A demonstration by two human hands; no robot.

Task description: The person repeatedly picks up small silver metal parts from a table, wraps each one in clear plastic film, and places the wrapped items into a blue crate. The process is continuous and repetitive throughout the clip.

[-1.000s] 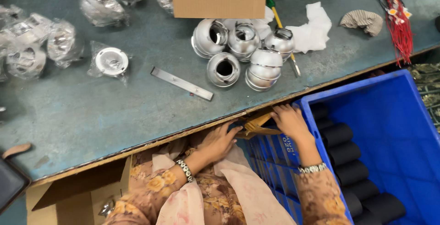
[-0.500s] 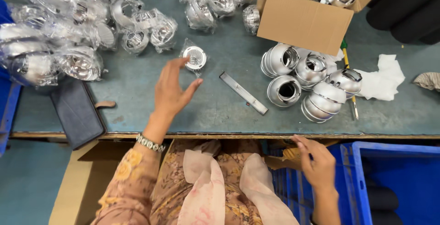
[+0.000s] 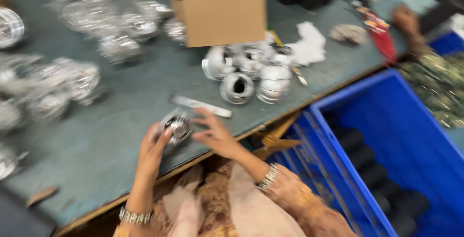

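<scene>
Bagged shiny fitting [image 3: 177,127], off the far pile, now sits pinched between left hand [image 3: 153,149] and right hand [image 3: 215,134] at the near table [image 3: 116,121] edge.

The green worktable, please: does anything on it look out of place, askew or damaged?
Nothing looks damaged, though the picture is blurred. A flat metal strip lies askew on the worktable, beside the bagged shiny part that the left hand and right hand hold. A crumpled white cloth lies by the bare metal cups.
</scene>
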